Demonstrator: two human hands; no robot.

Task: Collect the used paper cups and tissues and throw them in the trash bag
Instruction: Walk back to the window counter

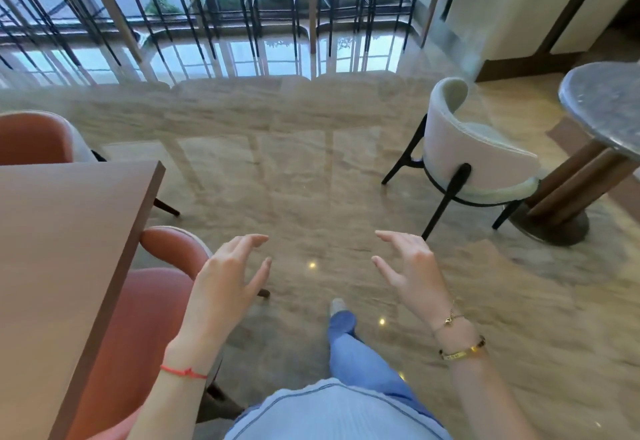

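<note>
No paper cup, tissue or trash bag shows in the head view. My left hand (228, 277) is raised in front of me with its fingers spread and nothing in it, just right of an orange chair. My right hand (408, 270) is held at the same height, palm turned inward, fingers apart and empty. Both hands hover over the glossy marble floor, about a shoulder's width apart. One blue trouser leg and a shoe are stepping forward between them.
A brown wooden table (69, 249) fills the left edge, with an orange chair (152, 301) tucked at its corner and another orange chair (34, 138) behind. A white round-backed chair (478, 159) and a grey marble pedestal table (606, 107) stand at the right. Bar stools line the far window.
</note>
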